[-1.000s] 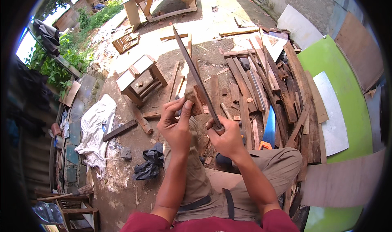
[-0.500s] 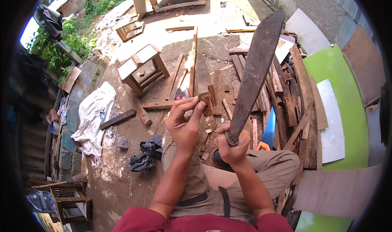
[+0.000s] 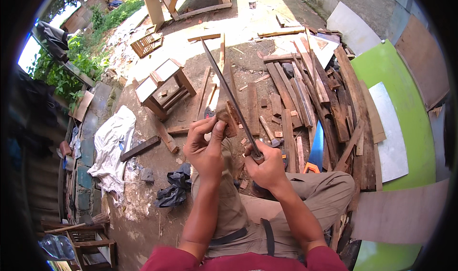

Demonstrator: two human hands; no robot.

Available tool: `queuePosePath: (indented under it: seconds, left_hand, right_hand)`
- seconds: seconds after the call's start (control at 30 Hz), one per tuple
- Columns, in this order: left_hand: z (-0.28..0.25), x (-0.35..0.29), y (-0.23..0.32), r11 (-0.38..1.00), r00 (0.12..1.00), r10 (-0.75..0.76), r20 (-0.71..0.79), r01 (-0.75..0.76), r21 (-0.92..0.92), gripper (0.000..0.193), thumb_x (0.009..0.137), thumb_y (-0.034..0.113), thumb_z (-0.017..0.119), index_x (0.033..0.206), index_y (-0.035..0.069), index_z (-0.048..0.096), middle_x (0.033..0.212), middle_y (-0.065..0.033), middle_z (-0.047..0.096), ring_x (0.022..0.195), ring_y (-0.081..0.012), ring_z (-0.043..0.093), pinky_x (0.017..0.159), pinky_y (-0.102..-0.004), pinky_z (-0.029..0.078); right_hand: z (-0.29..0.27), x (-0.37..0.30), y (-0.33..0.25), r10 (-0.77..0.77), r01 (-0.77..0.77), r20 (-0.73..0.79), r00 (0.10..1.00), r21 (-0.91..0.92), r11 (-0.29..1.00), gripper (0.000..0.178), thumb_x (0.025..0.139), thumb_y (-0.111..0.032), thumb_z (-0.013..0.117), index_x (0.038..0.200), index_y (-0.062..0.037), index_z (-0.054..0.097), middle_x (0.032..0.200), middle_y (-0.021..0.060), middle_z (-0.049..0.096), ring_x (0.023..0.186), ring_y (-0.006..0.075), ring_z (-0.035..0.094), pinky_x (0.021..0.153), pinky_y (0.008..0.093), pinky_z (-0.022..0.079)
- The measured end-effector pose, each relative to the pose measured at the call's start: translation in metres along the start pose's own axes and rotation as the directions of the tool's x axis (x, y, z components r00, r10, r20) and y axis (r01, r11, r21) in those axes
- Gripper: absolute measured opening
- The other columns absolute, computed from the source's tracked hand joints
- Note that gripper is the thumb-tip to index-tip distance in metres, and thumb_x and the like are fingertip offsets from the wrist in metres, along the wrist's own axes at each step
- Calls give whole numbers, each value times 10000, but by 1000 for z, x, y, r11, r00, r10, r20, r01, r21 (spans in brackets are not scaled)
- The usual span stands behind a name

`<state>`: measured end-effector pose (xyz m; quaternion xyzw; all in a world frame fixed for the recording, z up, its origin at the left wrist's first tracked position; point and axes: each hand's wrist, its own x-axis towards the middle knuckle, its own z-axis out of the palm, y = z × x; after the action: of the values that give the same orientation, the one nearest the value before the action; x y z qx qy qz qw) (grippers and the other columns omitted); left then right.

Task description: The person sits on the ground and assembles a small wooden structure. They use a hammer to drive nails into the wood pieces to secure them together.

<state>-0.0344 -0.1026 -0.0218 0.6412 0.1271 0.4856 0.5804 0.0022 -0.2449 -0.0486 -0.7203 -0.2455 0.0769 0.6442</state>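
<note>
My left hand (image 3: 205,144) pinches a short, rough piece of brown wood (image 3: 224,116) between thumb and fingers, above my left leg. My right hand (image 3: 266,166) is wrapped round the handle of a machete (image 3: 228,88). The long dark blade slants up and away to the left, seen nearly edge-on. It passes close by the right side of the wood; whether it touches cannot be made out. A handsaw (image 3: 316,149) with a blue blade and orange handle lies beside my right knee. A hammer (image 3: 270,131) rests on the ground beyond my right hand.
Stacked planks (image 3: 341,108) lie on the right beside a green sheet (image 3: 381,75). A small wooden stool frame (image 3: 164,87) stands ahead to the left. Nearer are a white cloth (image 3: 112,142) and a black plastic bag (image 3: 175,187). A wooden table frame (image 3: 202,13) stands far off.
The machete has swung down and left from a raised position with its flat side showing, and its edge is now alongside the wood. My left hand still pinches the wood, shifted slightly left.
</note>
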Motion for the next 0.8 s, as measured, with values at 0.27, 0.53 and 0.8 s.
queuePosePath:
  seconds: [0.27,0.53,0.8]
  left_hand:
    - [-1,-4,-1,999,1000,-29,-8,29,16,117,917,-2,780,1024,-31,744,1073,-98,693,978,-124,653,869,-262,532]
    - [-3,-1,-10,999,999,-20,32,21,-36,116,934,9,764,1031,-37,721,1094,-94,677,986,-127,660,847,-274,575]
    - [-11,-7,-2,994,996,-92,-1,92,-63,66,971,29,718,996,-23,685,1122,-71,652,910,-112,677,724,-286,664]
  right_hand:
    - [5,-10,12,56,-56,18,998,26,998,61,830,-32,683,867,2,648,606,91,585,509,126,571,526,310,460]
    - [11,-8,5,-25,22,37,999,79,997,61,850,-46,669,877,6,651,657,75,624,548,95,560,539,283,459]
    - [0,-12,-9,-118,116,12,993,122,986,84,832,-54,673,883,8,649,663,128,646,577,165,666,563,332,501]
